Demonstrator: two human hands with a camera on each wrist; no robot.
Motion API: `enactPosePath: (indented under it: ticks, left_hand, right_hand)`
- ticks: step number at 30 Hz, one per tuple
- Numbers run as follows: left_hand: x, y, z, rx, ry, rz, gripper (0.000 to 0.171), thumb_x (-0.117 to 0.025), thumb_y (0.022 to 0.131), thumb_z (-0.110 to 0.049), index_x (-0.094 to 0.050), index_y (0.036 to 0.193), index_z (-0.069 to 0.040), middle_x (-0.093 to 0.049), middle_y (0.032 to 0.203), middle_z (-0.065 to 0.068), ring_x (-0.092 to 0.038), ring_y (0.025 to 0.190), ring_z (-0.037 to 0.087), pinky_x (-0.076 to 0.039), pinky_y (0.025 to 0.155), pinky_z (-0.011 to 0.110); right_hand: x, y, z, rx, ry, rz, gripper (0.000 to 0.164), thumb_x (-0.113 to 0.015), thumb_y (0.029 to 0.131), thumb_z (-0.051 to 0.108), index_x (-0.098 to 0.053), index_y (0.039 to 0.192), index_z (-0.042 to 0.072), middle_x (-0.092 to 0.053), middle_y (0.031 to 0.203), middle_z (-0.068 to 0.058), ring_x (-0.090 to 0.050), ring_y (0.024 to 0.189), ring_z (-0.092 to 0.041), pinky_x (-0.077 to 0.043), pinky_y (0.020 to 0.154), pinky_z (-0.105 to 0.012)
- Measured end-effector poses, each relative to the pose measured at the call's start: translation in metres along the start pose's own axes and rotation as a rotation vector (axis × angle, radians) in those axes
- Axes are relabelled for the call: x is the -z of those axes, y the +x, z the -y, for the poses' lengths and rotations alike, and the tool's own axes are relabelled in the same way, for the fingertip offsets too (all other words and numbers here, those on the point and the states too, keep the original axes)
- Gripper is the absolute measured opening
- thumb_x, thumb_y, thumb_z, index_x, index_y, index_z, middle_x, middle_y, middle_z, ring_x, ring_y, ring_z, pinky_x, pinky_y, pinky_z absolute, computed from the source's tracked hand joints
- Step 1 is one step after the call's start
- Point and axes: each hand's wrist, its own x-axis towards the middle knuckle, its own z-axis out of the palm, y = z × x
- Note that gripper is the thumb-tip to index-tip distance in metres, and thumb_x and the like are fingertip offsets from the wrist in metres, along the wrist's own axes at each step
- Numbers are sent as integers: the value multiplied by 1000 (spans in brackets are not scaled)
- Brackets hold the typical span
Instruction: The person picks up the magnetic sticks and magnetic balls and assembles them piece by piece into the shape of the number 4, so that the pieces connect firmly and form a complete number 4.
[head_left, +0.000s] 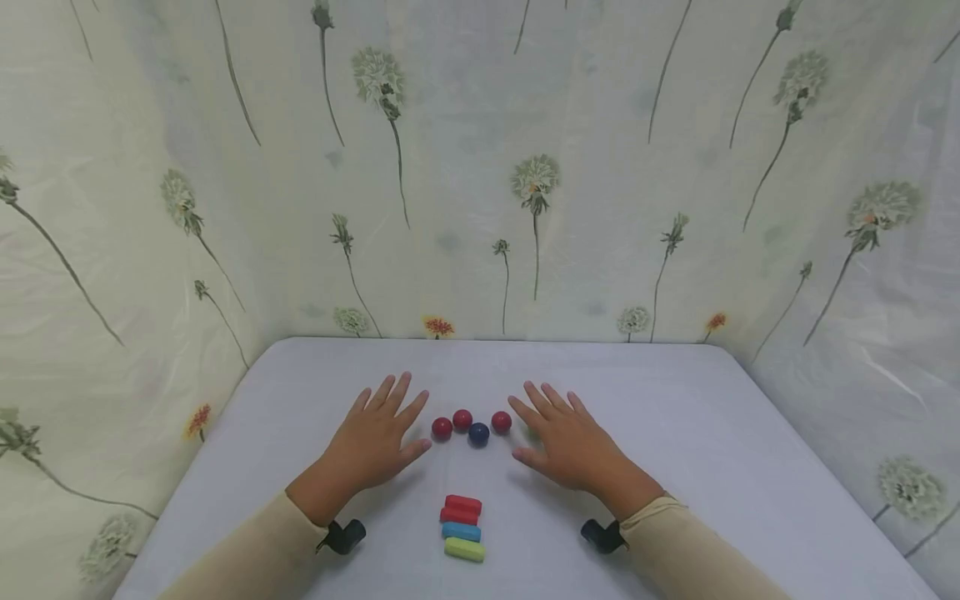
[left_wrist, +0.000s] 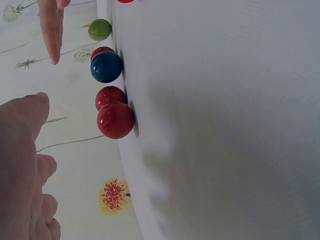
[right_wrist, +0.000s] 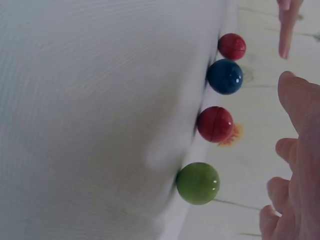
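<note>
A green ball (right_wrist: 198, 183) is being hidden by the right hand (head_left: 572, 446) in the head view. Three red balls (head_left: 462, 419) and a blue ball (head_left: 478, 433) are being flanked in a left-to-right row between both spread, flat hands, the left hand (head_left: 372, 443) resting on the bench (head_left: 712, 467).
</note>
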Motion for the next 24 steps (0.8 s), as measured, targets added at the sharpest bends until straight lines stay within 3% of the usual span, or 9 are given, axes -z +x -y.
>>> enactPosePath:
  ticks: [8, 14, 19, 24]
  left_hand:
    - [-4, -1, 0, 25, -56, 23, 83, -52, 99, -69, -25, 167, -30, -13, 176, 8, -10, 163, 37, -20, 126, 64]
    - [-8, -2, -1, 33, -77, 22, 82, -52, 99, -68, -26, 167, -30, -15, 176, 9, -11, 162, 39, -20, 126, 65]
    - [-9, -1, -4, 58, -139, 15, 81, -54, 99, -66, -27, 166, -29, -16, 176, 10, -10, 162, 40, -19, 126, 64]
    - [-7, 6, -9, 103, -289, 24, 80, -56, 99, -63, -29, 166, -28, -20, 175, 12, -13, 161, 43, -18, 126, 63]
  right_hand:
    - [-4, 3, 4, -21, 68, 0, 84, -61, 96, 66, -25, 166, 35, -18, 176, -3, -15, 163, -32, -13, 128, -62]
    - [-12, 2, 14, -39, 134, -34, 81, -65, 95, 63, -34, 164, 34, -27, 173, -4, -23, 161, -31, -19, 128, -59]
    - [-13, 1, 26, -59, 179, -71, 77, -68, 94, 61, -40, 161, 34, -39, 168, -1, -32, 157, -28, -31, 124, -55]
    - [-11, 1, 36, -49, 227, -132, 66, -71, 95, 56, -53, 152, 29, -58, 151, 4, -50, 145, -23, -48, 113, -50]
